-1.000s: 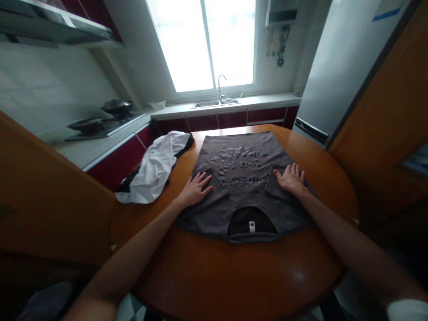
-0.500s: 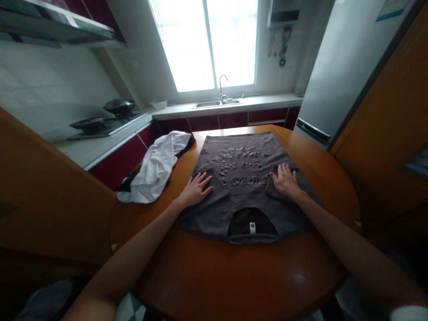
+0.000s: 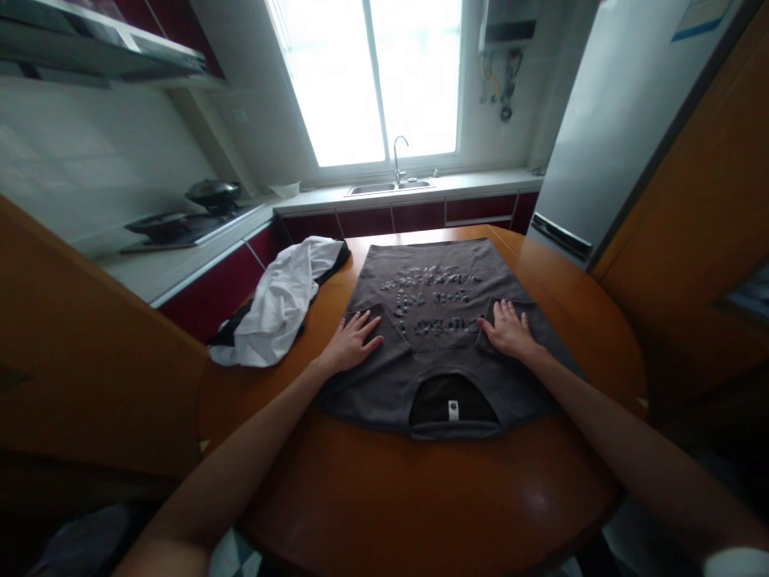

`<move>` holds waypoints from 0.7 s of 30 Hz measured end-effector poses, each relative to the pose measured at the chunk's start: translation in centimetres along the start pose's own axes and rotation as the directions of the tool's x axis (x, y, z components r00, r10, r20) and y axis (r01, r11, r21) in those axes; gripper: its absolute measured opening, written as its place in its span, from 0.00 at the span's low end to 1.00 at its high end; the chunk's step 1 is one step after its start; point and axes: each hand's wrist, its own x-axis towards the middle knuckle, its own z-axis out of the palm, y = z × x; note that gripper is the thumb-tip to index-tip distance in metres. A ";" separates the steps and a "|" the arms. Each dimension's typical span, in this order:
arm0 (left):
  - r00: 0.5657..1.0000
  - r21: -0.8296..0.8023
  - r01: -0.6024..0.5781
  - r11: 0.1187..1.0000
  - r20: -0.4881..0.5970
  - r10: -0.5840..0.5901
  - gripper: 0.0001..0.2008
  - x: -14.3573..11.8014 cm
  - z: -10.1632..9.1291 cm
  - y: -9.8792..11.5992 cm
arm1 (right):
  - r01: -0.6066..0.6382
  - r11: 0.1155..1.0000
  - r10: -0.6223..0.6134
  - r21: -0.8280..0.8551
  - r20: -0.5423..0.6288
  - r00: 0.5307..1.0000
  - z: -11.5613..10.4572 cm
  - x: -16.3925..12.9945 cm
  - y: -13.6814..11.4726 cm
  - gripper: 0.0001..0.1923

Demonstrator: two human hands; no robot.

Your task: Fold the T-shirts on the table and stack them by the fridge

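The grey T-shirt (image 3: 441,320) lies flat on the round wooden table (image 3: 420,497), collar nearest the person, both sleeves folded inward. The left hand (image 3: 352,343) rests open-palmed on the sleeve at 9 o'clock, unmoved. The right hand (image 3: 509,330), fingers spread flat and gripping nothing, has slid inward from 3 o'clock, apparently pressing its sleeve fold down. A white garment (image 3: 279,308) lies at 10 o'clock, apart.

Both forearms bare; a white cuff or sleeve edge (image 3: 736,561), perhaps, at the right arm
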 end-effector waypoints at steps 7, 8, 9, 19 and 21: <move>1.000 -0.020 -0.026 0.999 -0.015 0.026 0.30 -0.2 -0.3 0.1 | 0.030 0.999 -0.028 0.030 -0.073 0.997 -0.6 -0.3 -0.3 0.40; 0.999 -0.031 -0.043 0.999 -0.026 0.042 0.29 -0.4 -0.6 0.2 | 0.034 0.999 -0.030 0.040 -0.080 0.996 -0.7 -0.3 -0.2 0.40; 0.997 -0.050 -0.072 0.996 -0.044 0.070 0.28 -0.6 -1.0 0.3 | 0.039 0.998 -0.035 0.050 -0.089 0.995 -0.8 -0.3 -0.2 0.39; 0.801 -0.481 -0.490 0.727 0.081 0.593 0.15 -5.0 -7.6 6.7 | 0.239 0.954 -0.170 0.179 -0.334 0.927 -2.0 -0.9 -1.0 0.27; 0.726 -0.509 -0.517 0.688 0.164 0.668 0.12 -5.7 -7.7 8.1 | 0.302 0.926 -0.206 0.228 -0.365 0.908 -2.9 -1.2 -1.3 0.21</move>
